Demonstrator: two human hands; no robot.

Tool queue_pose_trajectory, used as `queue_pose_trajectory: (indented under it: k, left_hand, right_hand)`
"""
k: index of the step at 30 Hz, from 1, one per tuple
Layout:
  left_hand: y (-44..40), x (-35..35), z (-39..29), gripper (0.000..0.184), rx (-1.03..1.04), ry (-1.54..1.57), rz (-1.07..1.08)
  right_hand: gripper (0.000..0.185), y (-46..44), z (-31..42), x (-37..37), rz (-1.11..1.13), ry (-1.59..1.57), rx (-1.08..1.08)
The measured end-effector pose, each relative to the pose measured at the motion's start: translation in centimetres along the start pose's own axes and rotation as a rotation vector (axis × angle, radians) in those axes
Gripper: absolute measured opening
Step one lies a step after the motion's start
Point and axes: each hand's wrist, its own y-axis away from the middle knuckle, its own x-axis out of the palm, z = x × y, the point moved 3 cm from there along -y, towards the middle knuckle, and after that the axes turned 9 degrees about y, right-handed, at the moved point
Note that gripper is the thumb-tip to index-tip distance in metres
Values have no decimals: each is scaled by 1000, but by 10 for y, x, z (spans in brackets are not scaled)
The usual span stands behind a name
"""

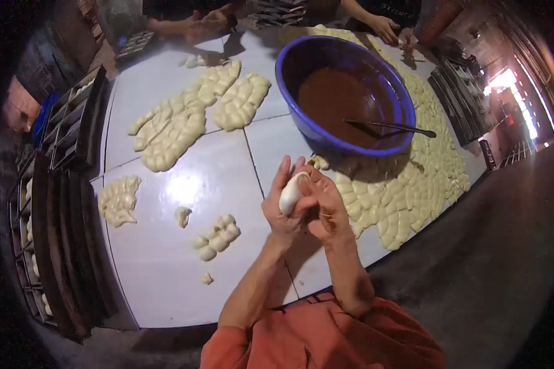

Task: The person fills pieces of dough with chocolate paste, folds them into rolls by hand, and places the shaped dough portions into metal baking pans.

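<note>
A smooth, pale piece of dough (291, 195) is held between my two hands above the table. My left hand (281, 212) is wrapped round its lower left side, with fingertips pointing up. My right hand (327, 206) closes on it from the right, a thumb pressed on its top. Just beyond my hands stands a blue tub (297, 114) of brown filling (332, 95), with a dark-handled utensil (406, 128) resting over its rim. A small cluster of dough balls (216, 237) lies on the white table (166, 270) to the left of my hands.
Flattened dough pieces (406, 203) cover the table's right side. More joined dough (172, 132) lies at the back left. Wooden trays (74, 123) are stacked along the left edge, others (458, 101) at the right. Co-workers' hands (212, 21) (385, 29) show across the table.
</note>
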Motion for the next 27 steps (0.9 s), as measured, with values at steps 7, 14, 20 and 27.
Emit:
queue_pose_trajectory:
  k: [7,14,20,27]
  left_hand:
    - [12,1,18,94,-430,84,90]
    - [9,-47,-3,45,-738,-170,48]
    - [16,-58,-20,44,-817,-316,192]
    - [13,-61,-26,43,-841,-245,122]
  right_hand:
    - [18,-52,90,-63,-119,340,-124]
    - [21,-152,110,-138,30,1565,101]
    - [33,-166,82,-151,511,1983,328]
    - [25,-129,111,-118,128,1707,226]
